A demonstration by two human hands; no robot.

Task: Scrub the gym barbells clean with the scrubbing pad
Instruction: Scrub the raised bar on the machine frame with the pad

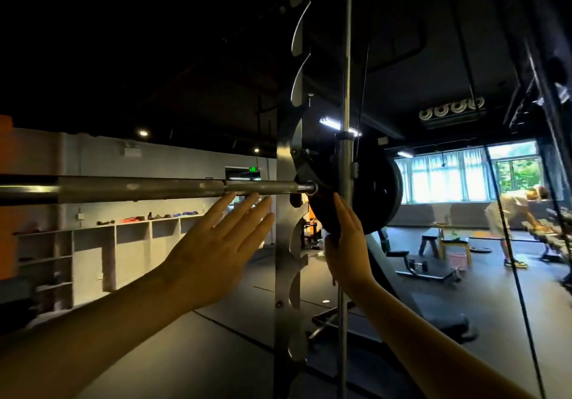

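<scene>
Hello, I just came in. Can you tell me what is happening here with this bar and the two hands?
A person stands at a rack machine in a gym. The left hand is open, fingers spread, just under the steel barbell. The right hand rests against the black weight plate at the bar's end. No scrubbing pad is visible in either hand, so scrubbing does not seem under way. Another person bends over in the background.

Steel barbell (148,188) horizontal in rack, black plate (376,192) loaded.

One head-worn camera faces forward, close behind the barbell (154,188), gym floor beyond.
</scene>
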